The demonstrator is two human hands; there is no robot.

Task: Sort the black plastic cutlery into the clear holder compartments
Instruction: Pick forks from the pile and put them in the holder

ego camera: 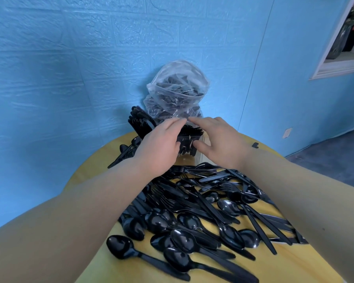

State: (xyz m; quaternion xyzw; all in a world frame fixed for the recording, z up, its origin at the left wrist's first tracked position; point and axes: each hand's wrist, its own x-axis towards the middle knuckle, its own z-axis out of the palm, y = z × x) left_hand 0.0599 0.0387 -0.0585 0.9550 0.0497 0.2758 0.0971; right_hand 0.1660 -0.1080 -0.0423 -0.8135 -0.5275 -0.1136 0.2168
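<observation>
Both hands reach forward, arms stretched out over the table (294, 260), and meet at the clear holder (192, 149). The left hand (157, 147) lies over the holder's left side with its back up and fingers extended forward, their tips at the holder's top rim; whether it grips anything cannot be told. The right hand (219, 139) comes in from the right, fingers straight and reaching across the top toward the left hand's fingertips, the thumb spread lower against the holder's front wall. The two sets of fingertips nearly touch above the holder.

The holder stands upright near the far edge of the yellow table. Through its clear front, black handles show in the middle compartment, with fork tines (192, 131) rising above the rim between the hands. More upright black cutlery (140, 121) sticks up on the left, behind the left hand. Just behind the holder, against the blue wall (59, 68), stands a clear plastic bag (176, 90) with dark cutlery inside.

Nearer the person, below and between the forearms, a loose heap of black spoons, forks and knives (202, 211) covers the table. A few pieces (127, 152) lie left of the holder, beyond the left wrist.
</observation>
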